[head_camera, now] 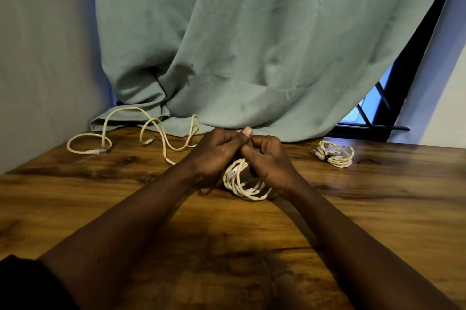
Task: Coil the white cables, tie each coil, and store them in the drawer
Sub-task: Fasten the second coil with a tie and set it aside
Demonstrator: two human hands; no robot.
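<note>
A coiled white cable hangs between my hands just above the wooden table, its plug ends showing near the top of the coil. My left hand and my right hand are both closed over the coil's top, fingertips meeting; what they pinch there is hidden. A second white coil, bound with a dark tie, lies at the right of the table. Loose, uncoiled white cable sprawls at the back left. No drawer is in view.
A green curtain hangs behind and drapes onto the table's back edge. A dark window frame shows at the right, a wall at the left. A small dark tie lies right of the bound coil.
</note>
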